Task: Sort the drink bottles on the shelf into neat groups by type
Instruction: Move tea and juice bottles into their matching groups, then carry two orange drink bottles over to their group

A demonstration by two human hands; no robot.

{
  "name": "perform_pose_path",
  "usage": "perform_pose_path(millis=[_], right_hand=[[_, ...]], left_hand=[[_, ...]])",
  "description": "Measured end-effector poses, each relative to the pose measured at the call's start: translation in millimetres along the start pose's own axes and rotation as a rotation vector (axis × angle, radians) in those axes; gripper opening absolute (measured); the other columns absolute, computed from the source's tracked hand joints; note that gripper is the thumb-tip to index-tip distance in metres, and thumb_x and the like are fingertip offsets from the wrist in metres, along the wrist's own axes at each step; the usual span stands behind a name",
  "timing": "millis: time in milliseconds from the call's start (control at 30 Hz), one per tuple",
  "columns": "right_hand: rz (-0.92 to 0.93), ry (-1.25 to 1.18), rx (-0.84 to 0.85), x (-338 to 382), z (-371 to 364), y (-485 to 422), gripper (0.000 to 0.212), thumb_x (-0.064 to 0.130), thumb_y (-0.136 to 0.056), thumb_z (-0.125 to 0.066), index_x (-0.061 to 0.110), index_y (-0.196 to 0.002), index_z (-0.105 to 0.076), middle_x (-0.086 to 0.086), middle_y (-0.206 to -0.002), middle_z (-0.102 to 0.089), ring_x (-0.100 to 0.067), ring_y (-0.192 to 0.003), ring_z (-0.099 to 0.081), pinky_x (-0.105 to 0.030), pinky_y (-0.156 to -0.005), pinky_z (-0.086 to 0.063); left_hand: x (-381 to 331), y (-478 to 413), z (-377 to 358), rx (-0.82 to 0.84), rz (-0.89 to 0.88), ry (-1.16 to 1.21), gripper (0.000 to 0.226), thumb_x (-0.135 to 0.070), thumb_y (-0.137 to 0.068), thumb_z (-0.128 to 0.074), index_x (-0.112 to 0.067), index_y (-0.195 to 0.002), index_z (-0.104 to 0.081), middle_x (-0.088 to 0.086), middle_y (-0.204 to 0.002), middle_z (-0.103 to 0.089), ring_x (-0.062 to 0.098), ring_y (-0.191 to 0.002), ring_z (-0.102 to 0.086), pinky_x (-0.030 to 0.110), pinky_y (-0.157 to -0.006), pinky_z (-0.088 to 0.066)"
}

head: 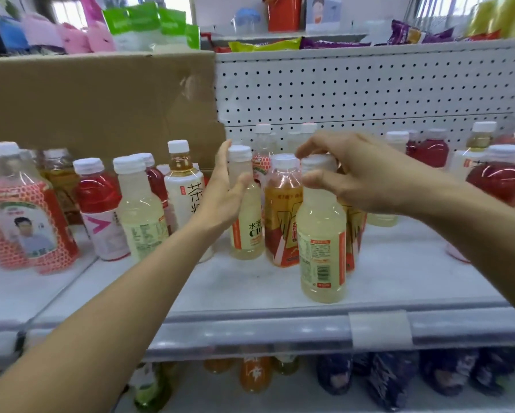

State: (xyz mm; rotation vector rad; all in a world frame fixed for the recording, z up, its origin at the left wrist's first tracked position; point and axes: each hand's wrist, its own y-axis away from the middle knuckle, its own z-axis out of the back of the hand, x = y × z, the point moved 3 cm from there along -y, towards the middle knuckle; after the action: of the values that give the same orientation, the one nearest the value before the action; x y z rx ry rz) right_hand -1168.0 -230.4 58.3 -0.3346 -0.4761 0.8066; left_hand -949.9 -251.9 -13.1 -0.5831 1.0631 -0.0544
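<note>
Right hand [360,174]: its grip pinches the top of the pale yellow plastic drink bottle [321,248] with a white cap.
Pale yellow plastic drink bottle: stands upright near the front of the white shelf [250,287].
Left hand [223,192]: grip spread, fingers straight, just beside a second pale yellow bottle [247,222].
Orange drink bottle [281,216]: stands between the two pale ones.

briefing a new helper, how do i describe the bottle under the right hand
On the white shelf below the pegboard, find the middle cluster. The pale bottle under the right hand stands alone in front, barcode facing out, ahead of the orange-labelled bottle.
</note>
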Motion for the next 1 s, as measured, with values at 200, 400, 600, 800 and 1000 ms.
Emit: perform_pose_path(millis=[200,400,600,800,1000], right_hand=[[0.081,-0.036,-0.043,30,-33,-30,0.037,0.037,-0.095,-0.06,0.025,-0.129,-0.054,-0.001,-0.127,-0.059,-0.006,-0.085,-0.051,-0.026,-0.078,-0.039],[0.093,-0.066,-0.116,38,-39,-32,0.04,0.037,-0.095,-0.059,0.022,-0.132,-0.056,0.004,-0.126,-0.057,-0.005,-0.092,-0.051,-0.025,-0.083,-0.041],[0.003,-0.178,-0.52,-10,-3,-3,0.036,0.032,-0.095,-0.058,0.021,-0.129,-0.058,0.008,-0.117,-0.052,-0.006,-0.104,-0.052,-0.026,-0.087,-0.047],[-0.252,-0.312,-0.562,-66,-23,24,0.061,0.039,-0.09,-0.066,0.021,-0.141,-0.039,0.004,-0.131,-0.045,-0.013,-0.122,-0.045,-0.043,-0.103,-0.044],[-0.394,-0.651,-0.337,-91,-56,29,0.088,0.04,-0.083,-0.072,0.022,-0.153,-0.021,0.014,-0.119,-0.048,-0.012,-0.114,-0.052,-0.045,-0.104,-0.046]], left_hand=[[14,37,6,-0.005,0.001,0.2,0.069,-0.068,-0.096,-0.034,-0.039,-0.156,-0.016,-0.007,-0.162,-0.026,0.01,-0.146,-0.028,0.046,-0.121,-0.024],[9,81,-5,0.128,-0.038,-0.194,0.122,-0.08,-0.064,-0.064,-0.034,-0.157,0.0,-0.015,-0.165,0.0,0.006,-0.151,-0.004,0.048,-0.124,-0.015],[10,77,-11,0.029,-0.037,-0.241,0.1,-0.048,-0.076,-0.077,-0.025,-0.154,-0.018,-0.012,-0.158,-0.013,0.007,-0.144,-0.019,0.04,-0.122,-0.024],[18,63,-9,0.0,0.057,-0.22,0.099,-0.042,-0.079,-0.078,-0.027,-0.156,-0.017,-0.012,-0.155,-0.018,0.012,-0.142,-0.025,0.048,-0.12,-0.028],[-28,74,-26,-0.369,-0.412,-0.415,0.082,-0.023,-0.083,-0.078,-0.007,-0.149,-0.031,0.009,-0.153,-0.031,0.016,-0.145,-0.023,0.026,-0.122,-0.016]])
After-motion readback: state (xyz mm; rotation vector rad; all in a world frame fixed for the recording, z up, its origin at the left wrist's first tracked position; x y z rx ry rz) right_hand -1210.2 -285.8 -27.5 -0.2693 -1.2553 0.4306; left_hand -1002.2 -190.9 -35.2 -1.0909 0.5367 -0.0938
